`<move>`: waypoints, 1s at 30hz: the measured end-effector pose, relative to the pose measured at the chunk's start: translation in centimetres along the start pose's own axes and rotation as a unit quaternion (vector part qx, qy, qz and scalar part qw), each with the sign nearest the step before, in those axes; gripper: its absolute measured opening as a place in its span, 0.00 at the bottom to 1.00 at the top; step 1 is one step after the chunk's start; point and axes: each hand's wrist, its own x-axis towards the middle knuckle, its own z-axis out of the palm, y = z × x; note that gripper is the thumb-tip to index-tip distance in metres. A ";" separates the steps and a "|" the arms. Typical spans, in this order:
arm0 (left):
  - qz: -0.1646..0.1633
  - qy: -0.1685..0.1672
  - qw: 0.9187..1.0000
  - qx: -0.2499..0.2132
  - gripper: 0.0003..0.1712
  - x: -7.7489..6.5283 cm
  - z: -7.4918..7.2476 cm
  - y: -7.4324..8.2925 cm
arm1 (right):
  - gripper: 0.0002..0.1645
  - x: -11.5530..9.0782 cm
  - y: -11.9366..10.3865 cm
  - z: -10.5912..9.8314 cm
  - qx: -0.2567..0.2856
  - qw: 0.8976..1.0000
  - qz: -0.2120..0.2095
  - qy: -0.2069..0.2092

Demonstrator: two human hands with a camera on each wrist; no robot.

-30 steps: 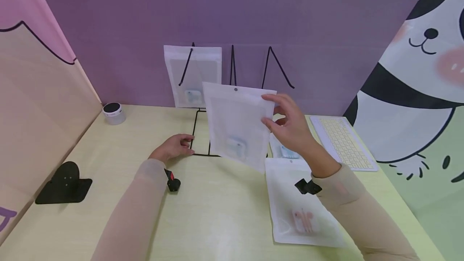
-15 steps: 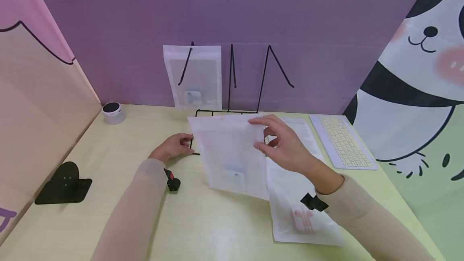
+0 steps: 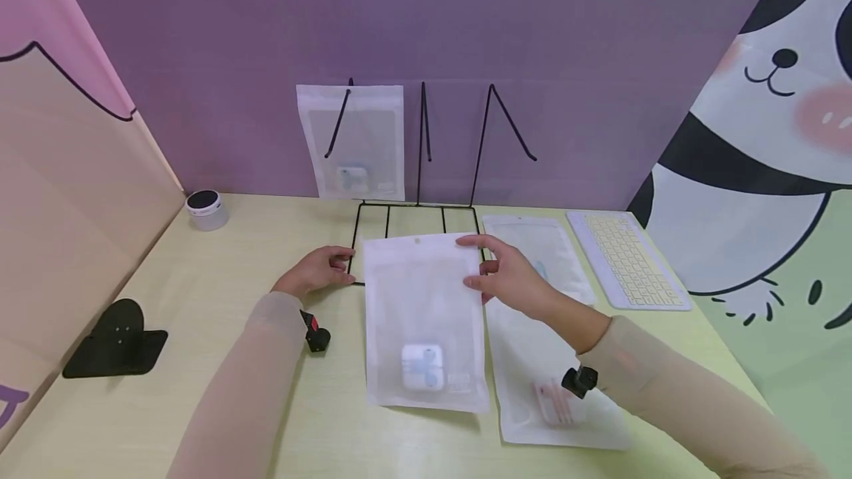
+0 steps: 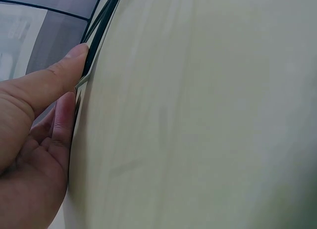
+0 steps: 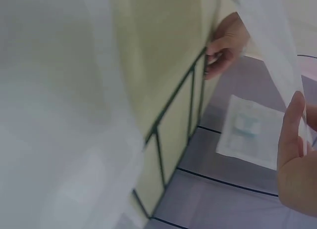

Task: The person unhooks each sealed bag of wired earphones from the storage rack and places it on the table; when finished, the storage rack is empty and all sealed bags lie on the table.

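Note:
My right hand (image 3: pixel 515 276) pinches the upper right edge of a white translucent pouch (image 3: pixel 422 301) with a small hole at its top. A boxy white item with pale blue parts shows through its lower half. The pouch hangs low over the table, overlapping the front of a black wire display rack (image 3: pixel 419 183). At the rack's front left corner, my left hand (image 3: pixel 319 270) pinches the base wire between thumb and fingers, as the left wrist view shows too. A similar pouch (image 3: pixel 362 135) hangs on the rack's left hook; the middle and right hooks carry nothing.
Right of the held pouch lie a pouch with a pink item (image 3: pixel 526 361) and another pouch (image 3: pixel 532 239) behind it. A pale keyboard (image 3: pixel 626 261) lies farther right. On the left are a white jar (image 3: pixel 208 211) and a black stand (image 3: pixel 120 342).
My right hand has brought the pouch down and toward me from in front of the hooks, uncovering the rack's middle hook and back rail. The left hand stays at the rack corner.

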 end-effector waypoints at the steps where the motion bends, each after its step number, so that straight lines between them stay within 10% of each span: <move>1: -0.001 -0.001 1.000 0.000 0.35 0.0 0.0 0.0 | 0.36 0.2 0.4 0.0 0.001 1.000 0.014 -0.001; 30: -0.006 -0.002 1.000 0.003 0.35 0.2 0.1 -0.1 | 0.33 3.0 7.7 1.0 -0.021 0.991 0.130 -0.035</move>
